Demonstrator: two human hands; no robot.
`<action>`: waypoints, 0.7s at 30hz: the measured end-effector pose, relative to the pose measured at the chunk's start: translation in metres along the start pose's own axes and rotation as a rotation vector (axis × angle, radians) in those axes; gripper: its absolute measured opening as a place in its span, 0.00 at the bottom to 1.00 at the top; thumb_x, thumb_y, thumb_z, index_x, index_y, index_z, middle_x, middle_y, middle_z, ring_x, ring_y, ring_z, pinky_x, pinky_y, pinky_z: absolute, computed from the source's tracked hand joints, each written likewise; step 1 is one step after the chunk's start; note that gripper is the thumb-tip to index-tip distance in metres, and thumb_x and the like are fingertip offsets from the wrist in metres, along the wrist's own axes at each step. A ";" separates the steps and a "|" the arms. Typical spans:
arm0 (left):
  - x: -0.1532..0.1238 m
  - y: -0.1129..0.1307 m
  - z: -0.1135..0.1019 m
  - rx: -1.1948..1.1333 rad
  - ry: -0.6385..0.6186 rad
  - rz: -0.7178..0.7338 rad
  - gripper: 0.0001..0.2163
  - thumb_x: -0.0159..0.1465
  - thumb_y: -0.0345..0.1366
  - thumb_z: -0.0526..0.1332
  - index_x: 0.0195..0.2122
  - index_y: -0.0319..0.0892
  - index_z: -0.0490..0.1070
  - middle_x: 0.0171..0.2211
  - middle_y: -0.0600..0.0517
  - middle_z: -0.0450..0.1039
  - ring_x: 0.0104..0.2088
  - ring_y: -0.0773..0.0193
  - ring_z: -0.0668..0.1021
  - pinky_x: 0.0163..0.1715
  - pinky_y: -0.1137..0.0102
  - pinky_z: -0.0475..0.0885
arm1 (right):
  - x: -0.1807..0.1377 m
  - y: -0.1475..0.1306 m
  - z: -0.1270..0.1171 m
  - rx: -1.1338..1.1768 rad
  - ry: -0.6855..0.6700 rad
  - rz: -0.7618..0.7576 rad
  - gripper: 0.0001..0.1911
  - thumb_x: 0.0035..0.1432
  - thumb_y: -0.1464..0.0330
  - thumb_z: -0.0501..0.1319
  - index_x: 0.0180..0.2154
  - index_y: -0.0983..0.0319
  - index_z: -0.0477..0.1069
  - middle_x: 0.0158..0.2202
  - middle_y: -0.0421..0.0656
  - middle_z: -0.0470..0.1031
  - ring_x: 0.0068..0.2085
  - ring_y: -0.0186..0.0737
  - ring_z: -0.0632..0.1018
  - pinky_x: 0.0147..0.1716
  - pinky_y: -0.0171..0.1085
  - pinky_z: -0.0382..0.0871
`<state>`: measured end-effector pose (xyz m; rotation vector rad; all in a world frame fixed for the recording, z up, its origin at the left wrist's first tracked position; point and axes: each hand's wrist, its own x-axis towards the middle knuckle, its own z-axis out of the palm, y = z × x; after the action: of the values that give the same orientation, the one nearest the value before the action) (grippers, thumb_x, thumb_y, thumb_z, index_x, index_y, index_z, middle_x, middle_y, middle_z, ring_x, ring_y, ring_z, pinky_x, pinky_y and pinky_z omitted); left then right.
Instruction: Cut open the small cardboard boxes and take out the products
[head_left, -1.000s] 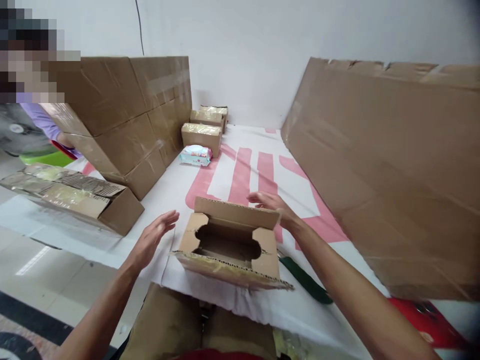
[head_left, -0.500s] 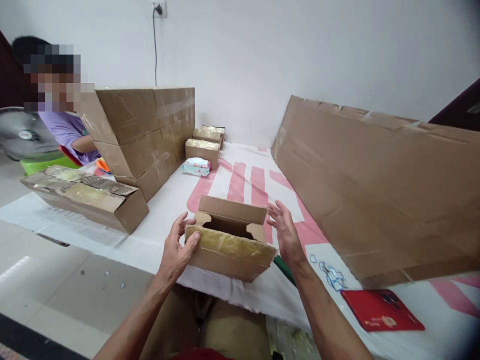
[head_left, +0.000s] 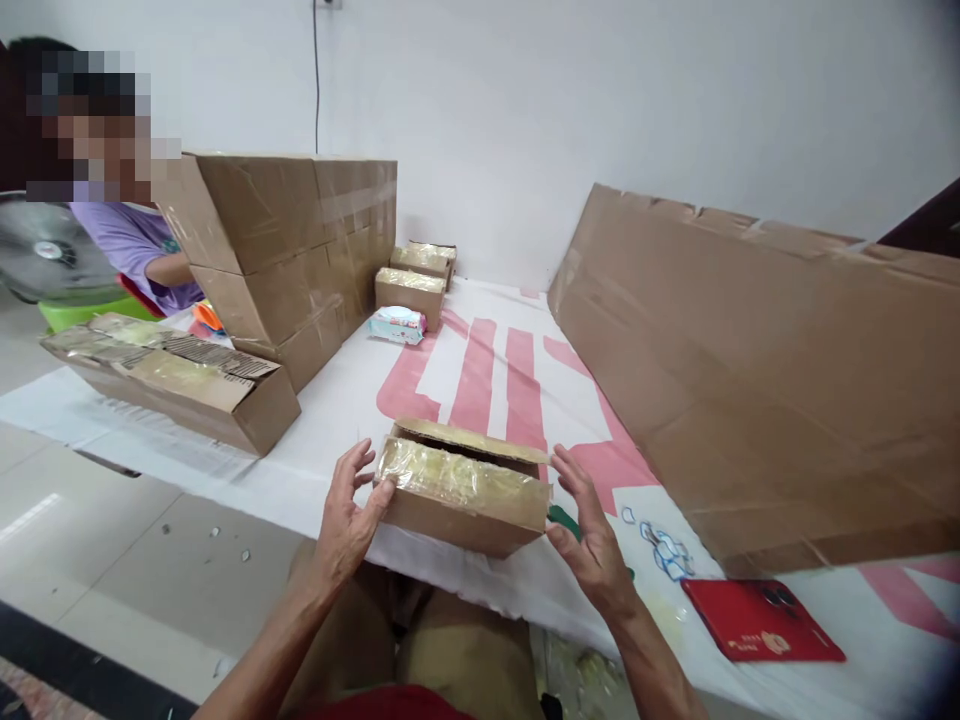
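A small cardboard box (head_left: 459, 490) with tape-covered flaps sits at the near edge of the white and pink table cover (head_left: 352, 390). Its flaps are folded down over the top. My left hand (head_left: 346, 520) grips the box's left end, thumb on the near flap and fingers spread. At the right end my right hand (head_left: 589, 535) lies against the box, fingers stretched out, thumb under the corner.
A long open carton (head_left: 180, 385) lies at the left. Stacked big cartons (head_left: 292, 250) stand behind it, a large flattened cardboard sheet (head_left: 757, 370) leans at the right. Small boxes (head_left: 409, 285), a wipes pack (head_left: 396, 324) and a red phone (head_left: 761, 620) lie about. A person (head_left: 139, 250) sits far left.
The box's flaps went from open to folded down. Both hands closed in on the box's ends, and the view lifted to show more of the room.
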<state>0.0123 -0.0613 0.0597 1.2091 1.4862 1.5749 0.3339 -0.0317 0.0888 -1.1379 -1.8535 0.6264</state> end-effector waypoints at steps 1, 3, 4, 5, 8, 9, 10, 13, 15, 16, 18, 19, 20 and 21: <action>-0.006 -0.007 -0.001 -0.007 -0.013 -0.038 0.31 0.63 0.50 0.67 0.65 0.48 0.65 0.65 0.41 0.66 0.63 0.47 0.73 0.56 0.57 0.74 | -0.009 0.006 0.004 0.021 0.022 0.045 0.42 0.63 0.45 0.62 0.72 0.47 0.53 0.76 0.47 0.51 0.74 0.61 0.57 0.69 0.61 0.57; -0.019 -0.020 0.001 -0.019 -0.051 -0.086 0.32 0.61 0.50 0.68 0.65 0.47 0.65 0.63 0.41 0.68 0.61 0.47 0.74 0.55 0.56 0.74 | -0.023 0.018 0.016 0.084 0.031 0.158 0.49 0.59 0.44 0.65 0.74 0.48 0.48 0.76 0.51 0.51 0.72 0.62 0.61 0.65 0.60 0.64; -0.023 -0.026 0.003 -0.022 -0.071 -0.093 0.32 0.62 0.49 0.68 0.64 0.46 0.65 0.62 0.41 0.69 0.60 0.47 0.75 0.56 0.56 0.73 | -0.027 0.023 0.022 0.113 0.026 0.216 0.52 0.58 0.44 0.66 0.74 0.50 0.46 0.75 0.53 0.54 0.71 0.63 0.63 0.64 0.60 0.66; -0.025 -0.030 0.005 -0.022 -0.086 -0.095 0.30 0.62 0.48 0.67 0.64 0.45 0.66 0.62 0.41 0.71 0.60 0.48 0.75 0.57 0.55 0.73 | -0.028 0.026 0.028 0.131 0.024 0.268 0.53 0.56 0.44 0.67 0.74 0.51 0.46 0.73 0.54 0.57 0.70 0.63 0.65 0.63 0.60 0.66; -0.015 -0.031 0.011 -0.023 -0.090 -0.098 0.26 0.64 0.46 0.65 0.62 0.44 0.69 0.60 0.43 0.75 0.58 0.50 0.77 0.57 0.56 0.72 | -0.012 0.022 0.043 0.135 0.034 0.358 0.52 0.54 0.45 0.69 0.72 0.54 0.52 0.67 0.55 0.67 0.66 0.62 0.71 0.64 0.60 0.65; -0.005 -0.028 0.011 -0.026 -0.082 -0.094 0.25 0.64 0.46 0.65 0.61 0.44 0.70 0.59 0.43 0.76 0.58 0.50 0.77 0.56 0.57 0.73 | 0.001 0.017 0.046 0.137 0.037 0.359 0.50 0.54 0.46 0.69 0.71 0.54 0.53 0.66 0.54 0.69 0.64 0.61 0.73 0.63 0.59 0.66; 0.008 -0.024 0.010 -0.029 -0.068 -0.076 0.24 0.64 0.45 0.65 0.60 0.44 0.70 0.58 0.44 0.77 0.57 0.50 0.78 0.55 0.57 0.73 | 0.016 0.011 0.050 0.150 0.038 0.344 0.49 0.54 0.47 0.70 0.71 0.53 0.54 0.64 0.53 0.70 0.62 0.59 0.74 0.62 0.58 0.68; 0.059 -0.016 0.004 -0.033 0.021 0.036 0.23 0.64 0.46 0.65 0.58 0.44 0.72 0.56 0.45 0.78 0.55 0.51 0.78 0.55 0.58 0.73 | 0.075 -0.005 0.067 0.246 0.032 0.253 0.49 0.54 0.51 0.71 0.70 0.53 0.53 0.62 0.52 0.72 0.57 0.54 0.78 0.57 0.52 0.75; 0.100 -0.018 0.003 -0.048 0.105 0.102 0.22 0.64 0.46 0.65 0.57 0.43 0.72 0.54 0.44 0.78 0.53 0.53 0.79 0.54 0.59 0.73 | 0.120 -0.008 0.085 0.319 0.030 0.197 0.49 0.53 0.53 0.72 0.70 0.52 0.53 0.62 0.51 0.72 0.56 0.52 0.79 0.54 0.51 0.77; 0.121 -0.022 0.004 -0.064 0.153 0.120 0.23 0.64 0.46 0.65 0.57 0.42 0.72 0.53 0.44 0.78 0.52 0.54 0.79 0.54 0.59 0.73 | 0.142 -0.007 0.096 0.350 0.027 0.172 0.50 0.52 0.53 0.72 0.70 0.52 0.53 0.62 0.51 0.72 0.55 0.52 0.79 0.53 0.50 0.78; 0.162 -0.036 0.007 -0.096 0.245 0.130 0.24 0.63 0.44 0.65 0.58 0.41 0.70 0.54 0.42 0.77 0.52 0.54 0.79 0.55 0.60 0.72 | 0.183 0.003 0.121 0.371 0.040 0.119 0.49 0.51 0.55 0.72 0.70 0.53 0.54 0.64 0.52 0.70 0.57 0.52 0.78 0.54 0.51 0.77; 0.182 -0.045 0.010 -0.105 0.283 0.129 0.25 0.62 0.43 0.65 0.59 0.40 0.69 0.55 0.42 0.76 0.53 0.55 0.78 0.57 0.60 0.72 | 0.202 0.010 0.135 0.360 0.052 0.093 0.49 0.51 0.55 0.71 0.70 0.54 0.55 0.64 0.52 0.70 0.58 0.52 0.77 0.54 0.51 0.77; 0.200 -0.054 0.013 -0.108 0.313 0.123 0.26 0.62 0.42 0.65 0.60 0.40 0.68 0.56 0.41 0.75 0.54 0.55 0.78 0.57 0.60 0.71 | 0.219 0.019 0.148 0.341 0.064 0.071 0.48 0.51 0.56 0.71 0.69 0.55 0.55 0.65 0.53 0.69 0.59 0.53 0.76 0.55 0.52 0.76; 0.217 -0.063 0.016 -0.102 0.336 0.113 0.26 0.61 0.41 0.65 0.60 0.40 0.67 0.57 0.41 0.75 0.55 0.55 0.77 0.58 0.60 0.71 | 0.234 0.029 0.161 0.320 0.074 0.058 0.48 0.50 0.57 0.70 0.69 0.56 0.55 0.65 0.54 0.69 0.61 0.54 0.75 0.56 0.52 0.75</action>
<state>-0.0602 0.1519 0.0368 1.0221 1.5401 1.9824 0.1570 0.1921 0.0781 -0.9906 -1.5938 0.8679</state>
